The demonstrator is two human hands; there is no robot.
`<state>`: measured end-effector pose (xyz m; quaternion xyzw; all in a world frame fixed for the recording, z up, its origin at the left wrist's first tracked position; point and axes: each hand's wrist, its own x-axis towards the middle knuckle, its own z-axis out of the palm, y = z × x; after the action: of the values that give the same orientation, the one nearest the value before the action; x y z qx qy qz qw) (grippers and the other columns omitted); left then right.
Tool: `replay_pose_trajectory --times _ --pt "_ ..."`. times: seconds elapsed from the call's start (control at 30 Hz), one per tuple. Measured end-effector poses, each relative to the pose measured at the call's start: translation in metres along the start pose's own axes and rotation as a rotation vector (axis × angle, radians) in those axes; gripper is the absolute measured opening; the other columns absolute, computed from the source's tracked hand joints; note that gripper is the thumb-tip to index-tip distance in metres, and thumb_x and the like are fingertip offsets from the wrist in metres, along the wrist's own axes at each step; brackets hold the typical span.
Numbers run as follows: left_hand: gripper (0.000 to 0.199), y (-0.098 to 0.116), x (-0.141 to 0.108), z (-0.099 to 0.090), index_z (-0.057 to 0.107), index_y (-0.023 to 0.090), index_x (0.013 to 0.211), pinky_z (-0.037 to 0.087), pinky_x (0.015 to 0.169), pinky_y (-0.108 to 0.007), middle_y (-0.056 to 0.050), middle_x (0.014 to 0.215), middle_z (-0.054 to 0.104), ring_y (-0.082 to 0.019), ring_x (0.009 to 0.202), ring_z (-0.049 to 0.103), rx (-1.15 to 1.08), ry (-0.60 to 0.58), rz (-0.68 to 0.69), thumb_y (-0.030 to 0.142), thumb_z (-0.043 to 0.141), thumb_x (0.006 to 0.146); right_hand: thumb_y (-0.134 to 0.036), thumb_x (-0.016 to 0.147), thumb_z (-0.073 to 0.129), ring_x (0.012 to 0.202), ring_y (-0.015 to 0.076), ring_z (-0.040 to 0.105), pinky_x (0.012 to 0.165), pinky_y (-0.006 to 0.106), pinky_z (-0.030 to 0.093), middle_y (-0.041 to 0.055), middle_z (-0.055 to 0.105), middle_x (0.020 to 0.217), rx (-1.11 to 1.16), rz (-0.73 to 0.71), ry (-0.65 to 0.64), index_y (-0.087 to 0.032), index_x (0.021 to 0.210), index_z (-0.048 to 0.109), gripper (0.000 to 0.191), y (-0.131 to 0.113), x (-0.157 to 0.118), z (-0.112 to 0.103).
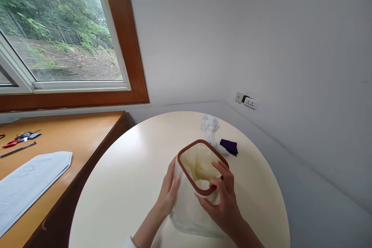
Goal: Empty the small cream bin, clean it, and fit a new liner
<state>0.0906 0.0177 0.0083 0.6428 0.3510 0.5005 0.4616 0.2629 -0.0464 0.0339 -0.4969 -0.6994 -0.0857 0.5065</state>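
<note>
A small trash bin (pixel 200 170) with a brown rim ring stands tilted near the front of the round table. A thin white plastic bag (pixel 188 217) hangs around its outside, and the inside looks pale yellow. My left hand (pixel 169 188) holds the bin's left side, palm against the bag. At the near right corner, my right hand (pixel 222 195) grips the rim, thumb outside and fingers curled over the ring into the opening. Part of the rim is hidden by those fingers.
Behind the bin, a knotted white plastic bag (pixel 209 124) and a dark purple cloth-like piece (pixel 229 146) lie on the round table (pixel 122 186). A wooden desk (pixel 95 131) on the left bears papers (pixel 35 178), a pen (pixel 18 150) and keys (pixel 24 136). A wall socket (pixel 251 103) is at right.
</note>
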Motion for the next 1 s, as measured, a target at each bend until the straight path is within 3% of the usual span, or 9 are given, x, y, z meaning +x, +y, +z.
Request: replay_pose_trajectory --times 0.17,0.27,0.33,0.4,0.5,0.57,0.67,0.87,1.0 --pt "0.051 -0.002 -0.009 0.008 0.028 0.027 0.138 0.026 0.108 -0.046 -0.007 0.145 0.030 -0.025 0.133 0.028 0.217 -0.170 -0.046 0.042 0.038 0.090 -0.027 0.071 0.065 0.122 0.0338 0.036 0.085 0.050 0.045 0.0126 0.040 0.126 -0.112 0.069 0.023 -0.023 0.088 0.046 0.027 0.015 -0.012 -0.032" --pt "0.050 -0.003 -0.009 0.010 0.028 0.029 0.137 0.030 0.105 -0.048 -0.007 0.144 0.033 -0.025 0.133 0.028 0.346 -0.166 -0.082 0.039 0.041 0.089 -0.031 0.072 0.064 0.121 0.0339 0.038 0.085 0.052 0.045 0.0132 0.042 0.125 -0.191 0.118 0.050 -0.022 0.085 0.047 0.024 0.030 -0.020 -0.057" --pt "0.048 -0.004 -0.008 0.011 0.033 0.029 0.134 0.043 0.094 -0.045 -0.008 0.141 0.037 -0.027 0.129 0.036 0.393 -0.129 -0.084 0.038 0.043 0.088 -0.034 0.072 0.064 0.120 0.0339 0.039 0.085 0.052 0.045 0.0136 0.043 0.124 -0.266 0.154 0.079 -0.022 0.083 0.047 0.023 0.042 -0.024 -0.073" --pt "0.040 -0.006 -0.007 0.012 0.041 0.028 0.126 0.053 0.071 -0.036 -0.010 0.137 0.041 -0.027 0.114 0.051 0.398 -0.085 -0.077 0.036 0.045 0.087 -0.037 0.072 0.063 0.118 0.0338 0.041 0.086 0.053 0.044 0.0140 0.045 0.124 -0.334 0.175 0.128 -0.021 0.080 0.046 0.025 0.054 -0.026 -0.087" --pt "0.018 -0.009 -0.006 0.012 0.054 0.024 0.098 0.047 0.048 -0.027 -0.010 0.128 0.048 -0.023 0.094 0.060 0.385 -0.028 -0.076 0.033 0.046 0.085 -0.041 0.072 0.063 0.120 0.0343 0.041 0.086 0.052 0.046 0.0146 0.047 0.123 -0.388 0.195 0.163 -0.021 0.080 0.046 0.028 0.072 -0.027 -0.103" --pt "0.011 -0.011 -0.005 0.011 0.053 0.022 0.082 0.045 0.048 -0.026 -0.010 0.122 0.051 -0.024 0.096 0.058 0.395 0.000 -0.081 0.031 0.047 0.083 -0.041 0.071 0.063 0.122 0.0347 0.040 0.084 0.051 0.047 0.0151 0.047 0.124 -0.401 0.197 0.165 -0.021 0.081 0.045 0.029 0.084 -0.027 -0.109" --pt "0.012 -0.014 -0.005 0.009 0.051 0.020 0.071 0.046 0.054 -0.027 -0.010 0.113 0.053 -0.024 0.098 0.056 0.409 0.025 -0.094 0.028 0.048 0.080 -0.041 0.071 0.064 0.123 0.0352 0.040 0.084 0.051 0.047 0.0155 0.048 0.123 -0.404 0.164 0.169 -0.020 0.081 0.044 0.030 0.100 -0.024 -0.113" --pt "0.011 -0.018 -0.011 0.003 0.045 0.020 0.064 0.041 0.050 -0.023 -0.001 0.076 0.055 -0.014 0.064 0.053 0.349 0.105 -0.165 0.023 0.051 0.073 -0.040 0.071 0.064 0.124 0.0349 0.040 0.087 0.051 0.046 0.0156 0.050 0.121 -0.390 0.089 0.171 -0.021 0.082 0.044 0.030 0.122 -0.015 -0.111" --pt "0.012 -0.015 -0.013 -0.003 0.041 0.019 0.061 0.034 0.046 -0.020 0.001 0.072 0.053 -0.010 0.056 0.046 0.318 0.168 -0.246 0.019 0.050 0.068 -0.042 0.071 0.063 0.125 0.0346 0.038 0.092 0.052 0.042 0.0162 0.049 0.123 -0.375 0.071 0.165 -0.020 0.087 0.047 0.032 0.127 -0.013 -0.110"
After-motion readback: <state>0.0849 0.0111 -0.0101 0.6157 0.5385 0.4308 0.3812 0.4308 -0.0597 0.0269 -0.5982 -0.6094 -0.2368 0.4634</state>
